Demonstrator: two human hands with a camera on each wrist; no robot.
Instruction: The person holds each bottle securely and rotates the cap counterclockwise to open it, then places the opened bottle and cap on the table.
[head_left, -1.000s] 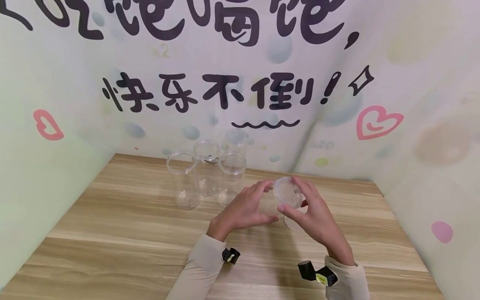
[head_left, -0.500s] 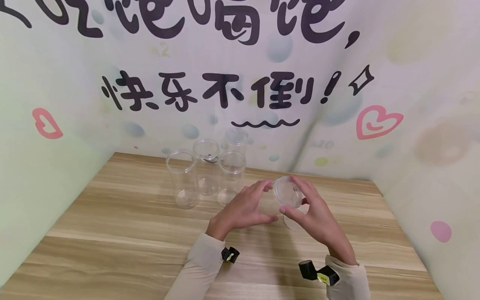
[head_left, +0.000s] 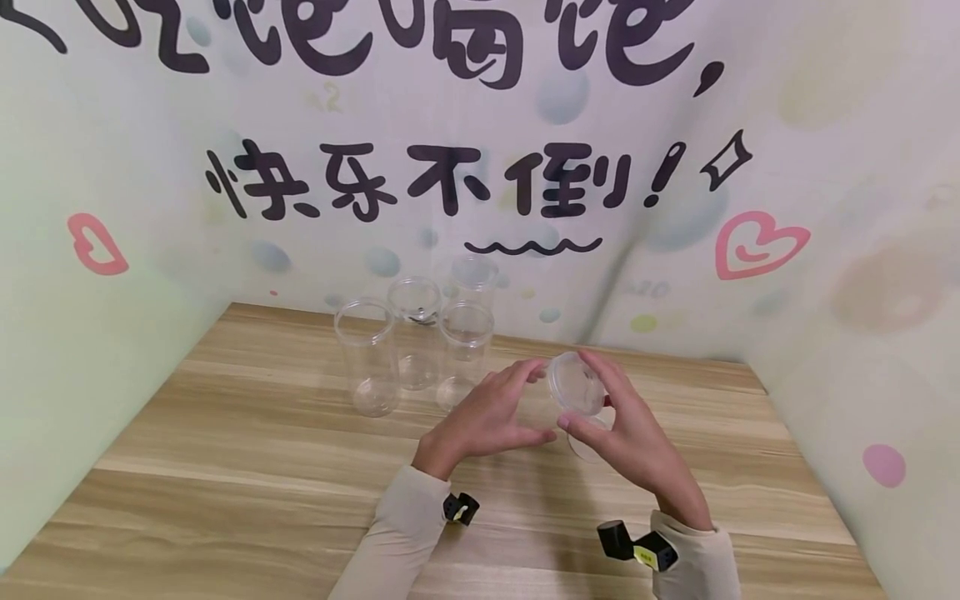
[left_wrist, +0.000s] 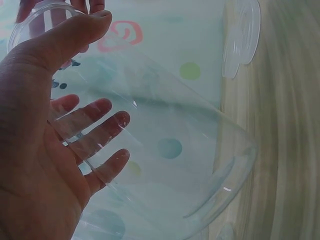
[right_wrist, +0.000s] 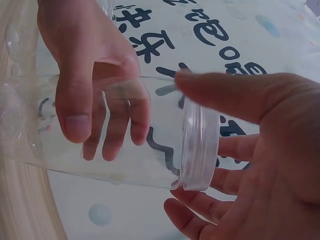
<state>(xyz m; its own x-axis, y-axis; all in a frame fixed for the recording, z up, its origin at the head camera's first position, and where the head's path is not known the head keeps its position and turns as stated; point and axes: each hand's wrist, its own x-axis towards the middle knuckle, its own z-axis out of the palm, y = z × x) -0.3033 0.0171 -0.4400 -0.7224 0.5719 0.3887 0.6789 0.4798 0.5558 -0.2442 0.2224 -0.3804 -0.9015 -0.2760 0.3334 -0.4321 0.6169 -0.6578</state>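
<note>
A clear jar [left_wrist: 170,120] is tilted between two hands just right of and below the middle of the head view, its mouth end toward the person; a lid [head_left: 576,384] sits over that end; the left hand [head_left: 480,417] holds the jar's body from the left, fingers spread apart around the far side and seen through the clear wall in both wrist views, the thumb on the near side; the right hand [head_left: 626,429] grips the lid end from the right, thumb on one side of the rim and separated fingers around the other; whether the jar's base touches the tabletop [head_left: 247,467] cannot be told; four more clear jars [head_left: 367,367] stand upright close together left of the hands, near the back edge; clear flat discs [left_wrist: 245,40] lie at the upper right of the left wrist view, beside the wall [head_left: 165,192]; black lettering [head_left: 447,179] runs across the upper part of the head view, with a wavy line [head_left: 532,247] beneath it and a pink heart [head_left: 757,246] at the right; both arms wear pale sleeves [head_left: 393,529], with a small black device [head_left: 637,546] at each wrist
</note>
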